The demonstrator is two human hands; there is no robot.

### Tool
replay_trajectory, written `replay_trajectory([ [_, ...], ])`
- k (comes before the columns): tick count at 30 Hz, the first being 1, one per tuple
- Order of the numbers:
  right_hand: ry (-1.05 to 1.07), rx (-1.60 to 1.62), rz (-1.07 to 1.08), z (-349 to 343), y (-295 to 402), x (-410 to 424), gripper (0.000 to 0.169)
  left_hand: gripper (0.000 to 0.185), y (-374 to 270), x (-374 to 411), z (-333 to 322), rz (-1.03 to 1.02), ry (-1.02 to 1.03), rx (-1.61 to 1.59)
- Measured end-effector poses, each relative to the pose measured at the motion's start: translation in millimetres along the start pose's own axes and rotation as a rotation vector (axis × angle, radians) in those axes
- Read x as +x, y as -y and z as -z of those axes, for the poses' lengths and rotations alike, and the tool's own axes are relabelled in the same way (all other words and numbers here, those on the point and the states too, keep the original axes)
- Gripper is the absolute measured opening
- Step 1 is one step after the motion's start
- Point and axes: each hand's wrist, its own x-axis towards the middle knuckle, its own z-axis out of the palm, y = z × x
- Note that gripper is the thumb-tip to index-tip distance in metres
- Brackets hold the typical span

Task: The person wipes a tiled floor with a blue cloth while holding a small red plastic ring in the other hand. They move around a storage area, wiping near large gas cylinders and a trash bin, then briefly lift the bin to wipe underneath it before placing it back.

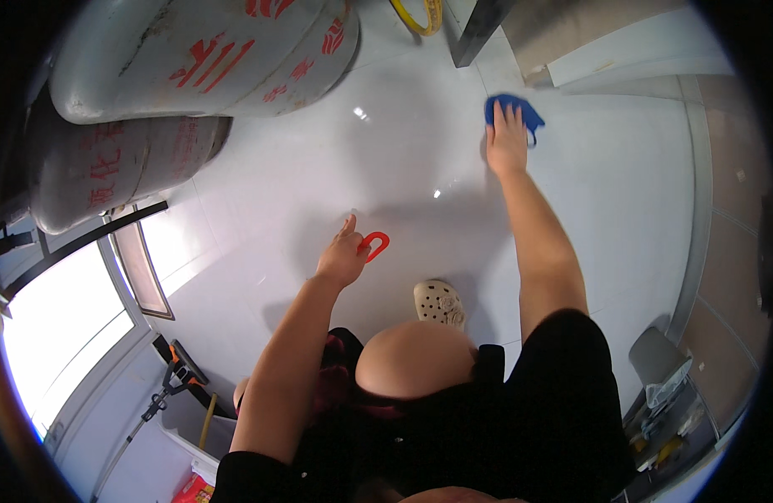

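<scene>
My right hand (507,144) lies with its fingers spread on a folded blue cloth (532,117), which rests on the pale tiled floor (600,207). A small dark loop shows at the cloth's near edge. Nearer my body and to the left, my left hand (344,253) grips a red plastic handle (379,244), its looped end standing out to the right, with the index finger pointing forward. What the handle belongs to is hidden by the hand. Below and between the hands is a beige perforated clog (438,303) beside my bent knee.
Large grey gas cylinders (141,75) with red markings stand at the upper left. A yellow hose (431,17) and a dark metal leg (477,34) are at the top. A squeegee mop (150,409) and a bin (213,434) are lower left, a grey container (655,358) lower right.
</scene>
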Motion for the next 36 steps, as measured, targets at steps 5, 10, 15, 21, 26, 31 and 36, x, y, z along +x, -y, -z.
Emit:
replay_trajectory([
  [5, 0.256, -0.14, -0.024, 9.4, -4.3, 124.5, 0.059, 0.024, -2.1, -7.0, 9.0, -0.005, -0.011, 0.044],
  [10, 0.158, -0.152, 0.037, -3.0, -13.9, 128.2, 0.057, 0.024, -1.7, -8.2, 12.2, 0.003, -0.034, -0.069],
  [15, 0.06, -0.052, 0.123, 11.4, -24.1, -0.1, 0.055, 0.021, -8.8, -8.1, 23.3, 0.015, -0.057, -0.123],
  [21, 0.083, -0.094, 0.147, 16.6, -15.7, 28.2, 0.055, 0.021, -3.5, -8.0, 14.0, -0.016, -0.051, -0.102],
  [26, 0.17, -0.148, 0.031, -6.4, -21.7, 142.0, 0.058, 0.019, -2.4, -14.9, 16.0, -0.042, -0.1, -0.081],
  [31, 0.146, -0.082, 0.04, -2.7, -4.6, 90.4, 0.06, 0.019, 10.2, -28.1, 29.4, 0.026, -0.12, -0.155],
  [36, 0.161, -0.149, 0.078, 3.5, -9.1, 64.5, 0.059, 0.022, 14.7, -19.8, 15.0, 0.04, -0.065, -0.156],
])
